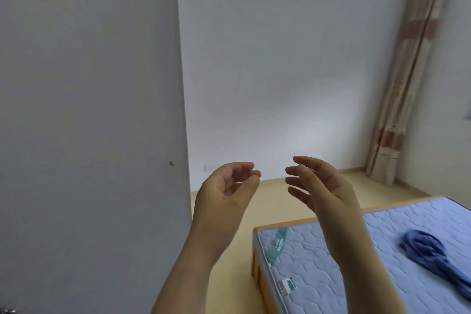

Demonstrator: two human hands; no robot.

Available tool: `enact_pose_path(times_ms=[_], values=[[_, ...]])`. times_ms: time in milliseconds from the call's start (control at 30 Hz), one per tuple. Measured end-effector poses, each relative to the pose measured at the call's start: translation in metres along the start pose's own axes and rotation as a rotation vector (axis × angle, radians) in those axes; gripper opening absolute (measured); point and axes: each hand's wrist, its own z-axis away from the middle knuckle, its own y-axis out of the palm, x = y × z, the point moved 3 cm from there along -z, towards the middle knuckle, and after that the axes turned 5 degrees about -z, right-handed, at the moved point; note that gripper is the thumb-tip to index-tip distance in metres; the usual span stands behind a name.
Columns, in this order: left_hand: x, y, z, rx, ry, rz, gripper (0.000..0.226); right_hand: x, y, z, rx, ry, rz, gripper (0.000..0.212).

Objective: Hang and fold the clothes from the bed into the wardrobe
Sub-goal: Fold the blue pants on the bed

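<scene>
Now | left grip (226,186), right grip (318,183): loosely curled, empty | apart, over floor (237,275) beside bed (305,250) corner

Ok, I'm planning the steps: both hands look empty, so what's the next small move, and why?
Probably lower the right hand toward the blue garment lying on the mattress and take hold of it. That hand and the left hand are raised with loosely curled fingers, holding nothing, and this garment is the only clothing in view.
</scene>
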Motion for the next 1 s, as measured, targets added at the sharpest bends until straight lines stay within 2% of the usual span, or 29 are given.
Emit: enact_pose_path(times_ms=[500,733,1000], values=[[0.042,0.182,-0.069,0.114,-0.066,0.055,0.016,-0.015,-0.171,-0.091,-0.153,0.027,0.13,0.017],[0.073,0.204,-0.124,0.127,-0.07,0.055,0.016,-0.048,-0.18,-0.144,-0.161,0.038,0.156,0.018],[0.113,0.197,-0.223,0.153,-0.049,0.077,0.015,-0.095,-0.152,-0.225,-0.171,0.024,0.154,0.018]])
